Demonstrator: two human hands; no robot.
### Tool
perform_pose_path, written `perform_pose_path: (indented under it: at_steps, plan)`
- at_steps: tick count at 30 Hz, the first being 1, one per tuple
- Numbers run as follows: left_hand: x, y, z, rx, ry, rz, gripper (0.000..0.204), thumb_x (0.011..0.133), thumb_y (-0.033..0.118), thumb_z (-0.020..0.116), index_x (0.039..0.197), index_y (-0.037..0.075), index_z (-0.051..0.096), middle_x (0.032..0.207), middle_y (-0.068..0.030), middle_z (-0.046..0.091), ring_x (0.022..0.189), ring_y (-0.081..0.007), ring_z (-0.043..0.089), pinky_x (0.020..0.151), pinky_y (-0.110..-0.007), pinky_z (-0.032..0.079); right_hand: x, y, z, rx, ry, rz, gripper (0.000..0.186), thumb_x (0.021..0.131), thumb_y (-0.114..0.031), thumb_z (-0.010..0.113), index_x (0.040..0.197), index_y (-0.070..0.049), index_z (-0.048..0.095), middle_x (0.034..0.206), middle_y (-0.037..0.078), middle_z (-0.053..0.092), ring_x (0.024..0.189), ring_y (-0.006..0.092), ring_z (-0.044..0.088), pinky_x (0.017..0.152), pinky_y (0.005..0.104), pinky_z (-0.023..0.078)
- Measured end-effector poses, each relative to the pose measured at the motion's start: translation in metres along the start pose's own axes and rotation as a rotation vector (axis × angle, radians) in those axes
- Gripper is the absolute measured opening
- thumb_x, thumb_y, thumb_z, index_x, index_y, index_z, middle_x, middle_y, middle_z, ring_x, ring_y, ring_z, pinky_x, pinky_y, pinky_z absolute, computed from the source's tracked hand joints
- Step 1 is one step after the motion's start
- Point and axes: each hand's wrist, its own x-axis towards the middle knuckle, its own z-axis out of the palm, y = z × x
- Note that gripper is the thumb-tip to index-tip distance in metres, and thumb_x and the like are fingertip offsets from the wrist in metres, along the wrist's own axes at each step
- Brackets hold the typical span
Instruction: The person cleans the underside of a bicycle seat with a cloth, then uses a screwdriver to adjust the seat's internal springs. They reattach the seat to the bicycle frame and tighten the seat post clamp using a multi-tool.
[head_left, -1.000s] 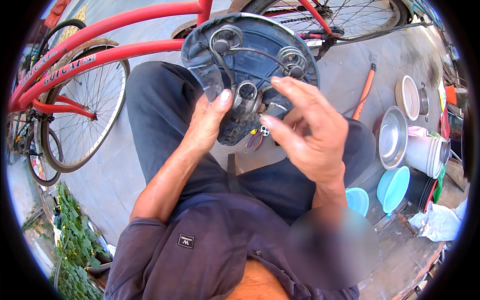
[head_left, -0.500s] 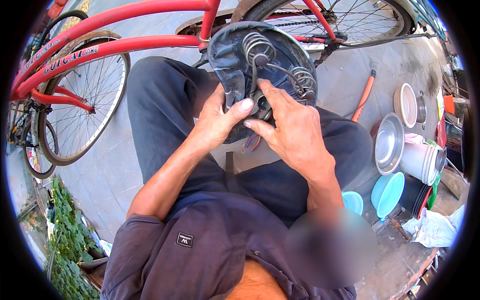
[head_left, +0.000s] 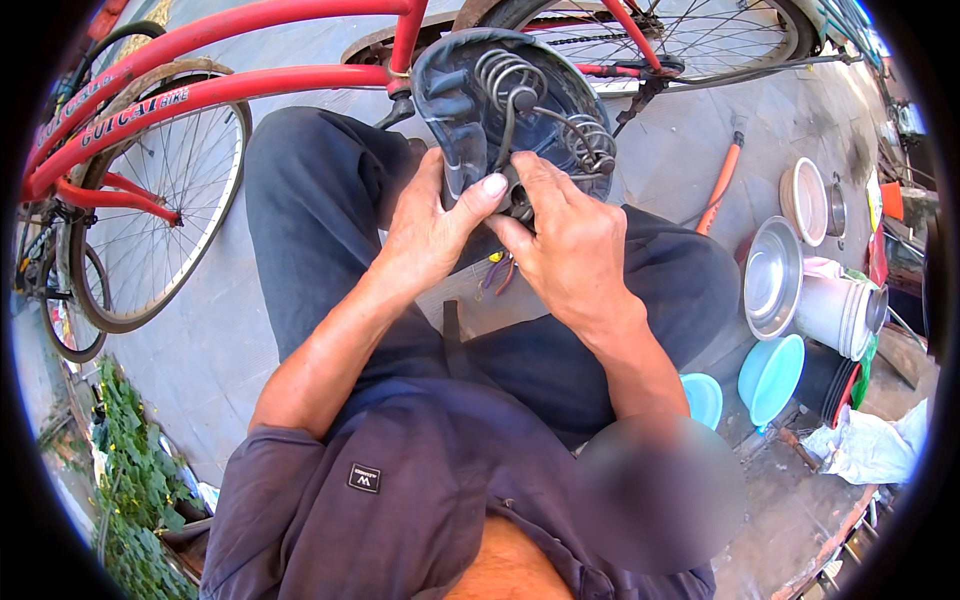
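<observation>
A black bicycle saddle [head_left: 461, 108] is turned underside up above my lap, with coil springs [head_left: 511, 75] and metal rails showing. Its dark metal clamp [head_left: 517, 200] lies between my two hands. My left hand [head_left: 428, 222] is closed round the saddle's near left edge, its thumb pressed against the clamp. On the other side, my right hand [head_left: 567, 232] pinches the clamp with thumb and fingers. Small coloured plier-like handles [head_left: 497, 270] show just below the hands, partly hidden.
A red bicycle [head_left: 250, 90] lies across the far side and left. To the right are an orange-handled tool [head_left: 722, 185], a metal basin [head_left: 772, 278], a turquoise basin [head_left: 772, 380] and white buckets [head_left: 835, 312]. Green plants [head_left: 140, 470] grow at lower left.
The saddle has tilted slightly and shifted a little left and up in view. My right thumb has moved in closer against the clamp. More of the coloured handles shows below.
</observation>
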Motion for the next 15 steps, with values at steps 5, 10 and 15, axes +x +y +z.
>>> perform_pose_path:
  at_steps: [5,10,15]
  plan:
    - [-0.003,-0.008,-0.003,-0.125,-0.009,-0.112,0.073,0.088,0.054,0.065,0.127,-0.005,0.051,0.115,-0.0166,0.062,0.106,-0.0213,0.060,0.094,-0.034,0.047,0.005,0.007,-0.002,0.136,-0.097,0.019,0.058,0.071,-0.014,0.083,0.121,0.003,0.058,0.106,0.017,0.067,0.074,0.0304,0.069,0.062,0.0365,0.055]
    - [-0.007,-0.005,-0.015,-0.360,-0.100,-0.179,0.068,0.092,0.053,0.061,0.128,-0.004,0.052,0.112,-0.0157,0.066,0.104,-0.0202,0.063,0.093,-0.035,0.050,0.012,-0.011,-0.032,0.375,0.188,0.240,0.029,0.081,-0.012,0.079,0.106,0.001,0.069,0.098,0.009,0.070,0.059,0.0075,0.060,0.055,0.0242,0.049]
    - [-0.008,0.002,-0.025,-0.328,-0.160,-0.092,0.074,0.088,0.056,0.064,0.129,-0.004,0.051,0.109,-0.0153,0.067,0.102,-0.0210,0.065,0.093,-0.035,0.051,0.023,0.004,-0.049,0.503,0.343,0.515,0.031,0.091,-0.020,0.072,0.112,0.002,0.068,0.096,0.008,0.070,0.074,0.0090,0.063,0.060,0.0222,0.049]
